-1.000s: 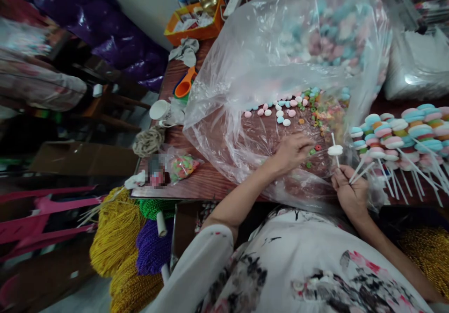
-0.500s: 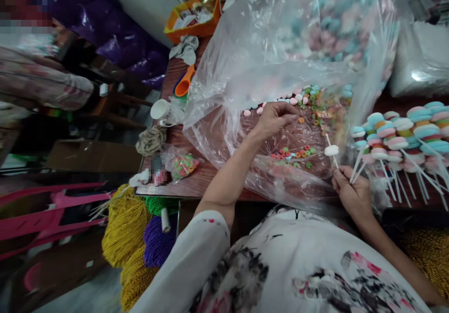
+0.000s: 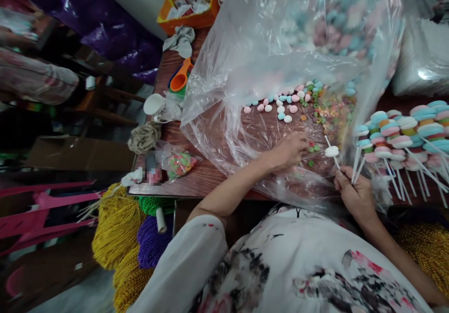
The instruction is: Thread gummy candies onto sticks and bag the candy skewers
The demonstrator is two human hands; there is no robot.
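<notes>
Stick (image 3: pixel 336 162): white, bore one puffy white piece (image 3: pixel 331 151) near the desk's (image 3: pixel 210 178) front edge.
Right hand (image 3: pixel 356 189): pinched it.
Left hand (image 3: pixel 288 152): had come nearer this edge, beside rings (image 3: pixel 313 148); grip I could not tell.

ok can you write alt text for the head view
A person's right hand holds white sticks, one threaded through a white oval piece, while the left hand is beside small red and green rings. Stacked multicolored skewers lie to the right; farther back, a large clear plastic bag holds blurred pastel pieces.
</notes>
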